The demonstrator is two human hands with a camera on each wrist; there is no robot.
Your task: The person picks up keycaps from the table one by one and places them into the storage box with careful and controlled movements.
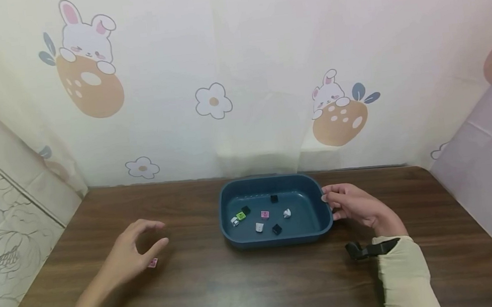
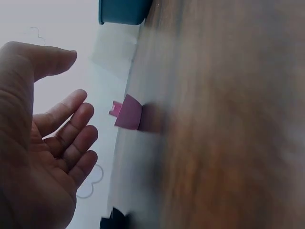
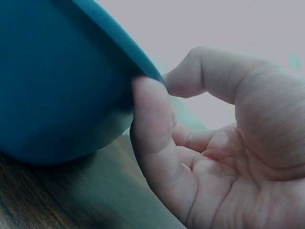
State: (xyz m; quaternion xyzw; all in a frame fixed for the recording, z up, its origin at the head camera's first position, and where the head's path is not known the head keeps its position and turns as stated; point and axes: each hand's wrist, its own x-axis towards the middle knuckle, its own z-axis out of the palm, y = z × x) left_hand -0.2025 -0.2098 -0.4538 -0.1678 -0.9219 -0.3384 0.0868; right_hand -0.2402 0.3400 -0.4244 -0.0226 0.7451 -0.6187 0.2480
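My left hand [image 1: 130, 248] hovers over the left of the table, thumb and forefinger spread apart, holding nothing. Just beyond its palm, a small pink block [image 2: 128, 113] with tapered sides and a short stub stands on the table; from the head view the hand partly hides this pink block [image 1: 152, 263]. At the right end of a dark blue plastic basin [image 1: 278, 241], my right hand [image 1: 359, 206] pinches the rim between thumb and fingers, as the right wrist view shows. Inside the basin lie several small pieces: black [image 1: 277, 229], white [image 1: 259, 227], pink [image 1: 265, 214] and green [image 1: 241, 215].
The brown wooden table [image 1: 242, 289] reaches back to a printed curtain [image 1: 254, 62]. A dark piece [image 2: 113, 220] shows at the bottom of the left wrist view. Black straps sit on both wrists, over pale sleeves [image 1: 405, 277].
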